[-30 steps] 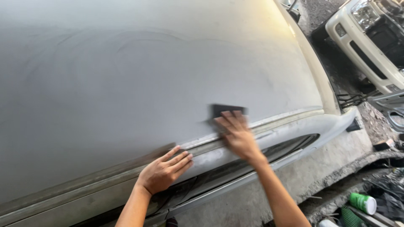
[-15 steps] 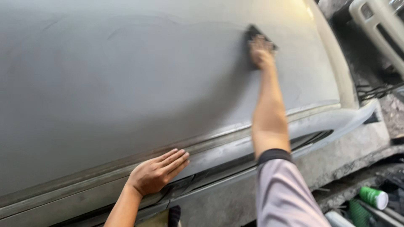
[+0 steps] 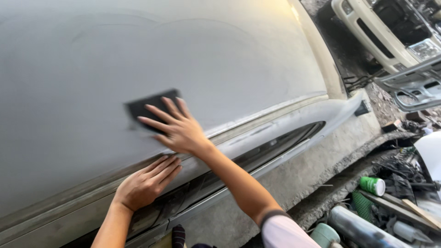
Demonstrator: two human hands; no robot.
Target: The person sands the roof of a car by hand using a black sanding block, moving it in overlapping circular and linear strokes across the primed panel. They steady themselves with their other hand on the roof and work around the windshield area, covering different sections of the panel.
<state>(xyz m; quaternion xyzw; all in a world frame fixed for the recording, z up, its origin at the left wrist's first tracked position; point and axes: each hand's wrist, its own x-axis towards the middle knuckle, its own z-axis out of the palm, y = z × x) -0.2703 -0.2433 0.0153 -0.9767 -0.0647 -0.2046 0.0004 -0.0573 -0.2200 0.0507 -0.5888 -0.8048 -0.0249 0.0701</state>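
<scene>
A large grey, dull-sanded car body panel (image 3: 220, 59) fills most of the head view. My right hand (image 3: 177, 128) lies flat with spread fingers on a dark rectangular sanding pad (image 3: 147, 106), pressing it against the panel near its lower edge. My left hand (image 3: 144, 183) rests flat, fingers together, on the panel's lower ridge just below the right hand and holds nothing. A white sleeve covers my right upper arm at the bottom.
A pale vehicle front (image 3: 386, 32) stands at the top right beside a loose grey frame part (image 3: 413, 89). On the ground at the lower right lie a green-and-white can (image 3: 372, 185), a metal cylinder (image 3: 363, 227), wood strips and dark scrap.
My right hand has pulled the pad back from the far upper right of the panel to the near lower left, just above my left hand. The left hand stays put.
</scene>
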